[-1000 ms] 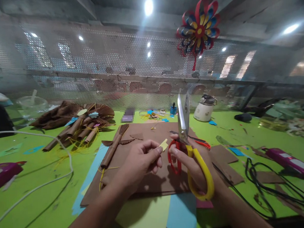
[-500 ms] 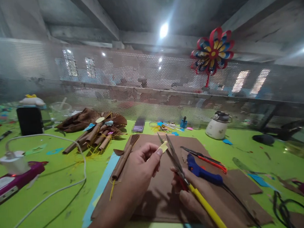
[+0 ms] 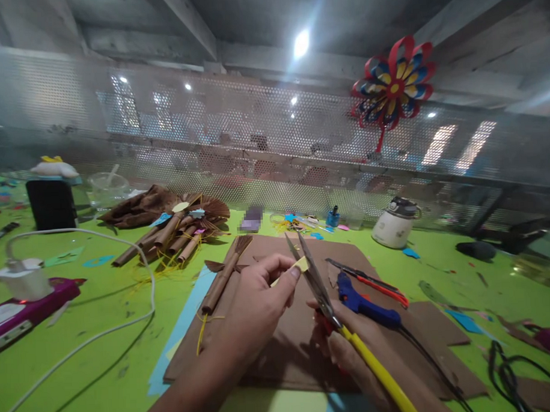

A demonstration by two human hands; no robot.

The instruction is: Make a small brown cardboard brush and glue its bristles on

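Observation:
Between thumb and fingers, my left hand (image 3: pixel 264 296) pinches a small piece of pale yellow paper (image 3: pixel 301 264). My right hand (image 3: pixel 347 341) grips scissors (image 3: pixel 321 294) with yellow and red handles. Their blades are parted and point up and away, right beside the paper. Both hands are above a brown cardboard sheet (image 3: pixel 280 362). Left of my left hand lies a rolled brown paper tube (image 3: pixel 221 286) with a fringed end and yellow string. A blue glue gun (image 3: pixel 369 308) and a red-and-black utility knife (image 3: pixel 372 284) rest on the cardboard to the right.
Several brown paper tubes (image 3: pixel 170 230) are piled at the back left. A white cable (image 3: pixel 152 294) runs from a purple power strip (image 3: pixel 35 304). A white kettle-like jug (image 3: pixel 392 226) stands at the back right, before a perforated metal screen (image 3: pixel 255 146). A paper flower (image 3: pixel 395 87) rises above.
The yellow paper and the scissors blades have shifted slightly right in view. The scissors stay parted beside the paper, and the camera view has tilted a little.

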